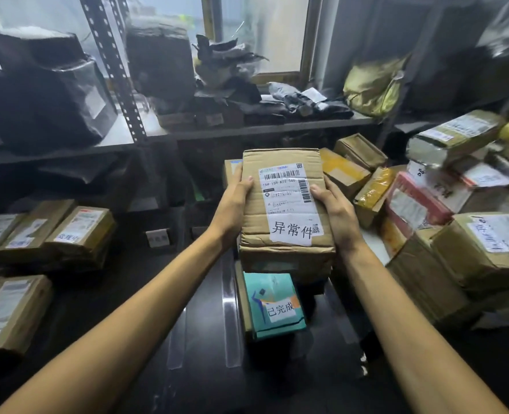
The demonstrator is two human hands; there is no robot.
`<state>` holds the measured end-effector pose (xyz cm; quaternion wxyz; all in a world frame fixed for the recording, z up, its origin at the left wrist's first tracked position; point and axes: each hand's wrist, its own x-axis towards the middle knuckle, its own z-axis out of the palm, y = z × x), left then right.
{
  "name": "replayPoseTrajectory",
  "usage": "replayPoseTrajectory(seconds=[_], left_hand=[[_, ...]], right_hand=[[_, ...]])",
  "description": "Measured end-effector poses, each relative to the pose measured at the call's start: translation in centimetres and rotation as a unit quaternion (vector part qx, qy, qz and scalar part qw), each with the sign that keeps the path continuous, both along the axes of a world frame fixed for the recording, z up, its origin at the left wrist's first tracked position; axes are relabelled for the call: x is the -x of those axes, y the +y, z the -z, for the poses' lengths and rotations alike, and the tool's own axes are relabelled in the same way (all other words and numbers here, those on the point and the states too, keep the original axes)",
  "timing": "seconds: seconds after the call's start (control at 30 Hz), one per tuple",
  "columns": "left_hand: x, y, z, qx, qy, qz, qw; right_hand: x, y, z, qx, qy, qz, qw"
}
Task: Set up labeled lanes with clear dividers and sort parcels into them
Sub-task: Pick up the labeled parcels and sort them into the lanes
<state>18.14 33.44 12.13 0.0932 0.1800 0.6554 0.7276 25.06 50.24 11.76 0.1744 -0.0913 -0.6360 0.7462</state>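
A brown cardboard parcel [283, 234] with a white shipping label and a handwritten white tag is held up over the dark table [163, 294]. My left hand [232, 204] grips its left edge, thumb on top. My right hand [336, 210] grips its right edge the same way. Below the parcel lies a teal packet [274, 306] with a white tag. Strips of clear tape [227, 312] run along the table as dividers.
Tagged cardboard boxes [53, 228] sit in a row at the left, another [11, 312] nearer me. A heap of boxes [456, 243] fills the right side. Dark bagged parcels [44, 88] crowd the metal shelf [247, 127] behind.
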Motion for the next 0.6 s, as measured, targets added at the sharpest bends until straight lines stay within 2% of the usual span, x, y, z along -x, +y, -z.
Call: replayPoseTrajectory(seconds=[0.3,0.6], left_hand=[[4.7,5.4,0.2,0.017,-0.023,0.002,1.000],[9.3,10.8,0.4,0.089,-0.070,-0.102,0.988]], right_hand=[[3.1,4.8,-0.7,0.021,-0.049,0.029,0.998],[9.1,10.8,-0.2,0.036,-0.087,-0.001,0.996]])
